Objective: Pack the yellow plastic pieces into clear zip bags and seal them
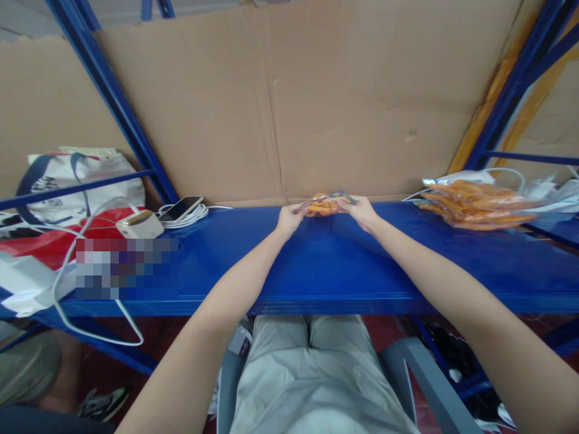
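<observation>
Both arms reach forward over a blue metal shelf (325,265). My left hand (289,218) and my right hand (360,212) pinch the two ends of a small clear packet of orange pieces (322,205) at the far edge of the shelf, against the cardboard backing. The fingers of each hand are closed on the packet's edges. The packet rests on or just above the shelf surface; I cannot tell which.
A larger clear bag of orange pieces (474,206) lies at the right. At the left lie a phone (181,208) on coiled white cable, a white charger box (139,224), a tote bag (72,181) and red cloth. Cardboard (353,102) backs the shelf.
</observation>
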Motion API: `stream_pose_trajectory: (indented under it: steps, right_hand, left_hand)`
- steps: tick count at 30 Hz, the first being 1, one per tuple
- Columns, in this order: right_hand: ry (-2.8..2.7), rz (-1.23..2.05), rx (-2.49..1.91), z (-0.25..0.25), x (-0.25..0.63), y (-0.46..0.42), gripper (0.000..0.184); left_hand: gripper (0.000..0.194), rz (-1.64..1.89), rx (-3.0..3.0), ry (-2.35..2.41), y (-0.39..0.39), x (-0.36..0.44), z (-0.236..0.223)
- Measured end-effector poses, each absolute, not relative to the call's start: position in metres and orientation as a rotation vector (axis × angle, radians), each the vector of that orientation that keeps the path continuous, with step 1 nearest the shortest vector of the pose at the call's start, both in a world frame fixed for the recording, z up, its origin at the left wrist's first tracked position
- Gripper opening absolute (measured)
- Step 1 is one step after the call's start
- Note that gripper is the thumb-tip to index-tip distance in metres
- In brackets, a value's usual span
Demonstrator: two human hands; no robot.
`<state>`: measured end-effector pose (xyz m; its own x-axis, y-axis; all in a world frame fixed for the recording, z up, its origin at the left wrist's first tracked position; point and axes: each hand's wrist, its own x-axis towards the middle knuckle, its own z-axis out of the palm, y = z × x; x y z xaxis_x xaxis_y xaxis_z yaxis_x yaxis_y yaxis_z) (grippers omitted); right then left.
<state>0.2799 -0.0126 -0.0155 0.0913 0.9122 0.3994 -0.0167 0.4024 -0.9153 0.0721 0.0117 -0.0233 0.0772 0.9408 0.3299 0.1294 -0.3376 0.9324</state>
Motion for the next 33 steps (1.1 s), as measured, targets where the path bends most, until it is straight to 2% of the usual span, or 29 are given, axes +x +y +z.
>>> stream_pose_trajectory:
  steps: [6, 14, 19, 24, 29, 33]
  right_hand:
    - [-1.153, 0.920, -0.895, -0.010, 0.276, -0.018, 0.012]
    - [-1.121, 1.001, -0.906, -0.007, 0.265, -0.022, 0.012]
    - [-1.204, 0.937, -0.882, -0.008, 0.266, -0.021, 0.012]
    - [-1.225, 0.973, -0.941, -0.010, 0.272, -0.024, 0.016]
    - [-1.273, 0.980, -0.990, -0.013, 0.275, -0.023, 0.013]
    - [-1.318, 0.900, -1.102, -0.013, 0.270, -0.018, 0.004]
  left_hand:
    - [0.014, 1.316, 1.541, 1.036, 0.003, 0.079, -0.018]
    - [0.017, 1.277, 1.390, 1.028, 0.004, 0.082, -0.013]
    - [0.010, 1.258, 1.378, 1.015, 0.000, 0.081, -0.013]
    - [0.031, 1.104, 1.436, 1.058, -0.001, 0.080, -0.020]
    - [0.022, 1.143, 1.432, 1.026, 0.004, 0.082, -0.027]
    - [0.012, 1.267, 1.432, 0.957, 0.007, 0.085, -0.025]
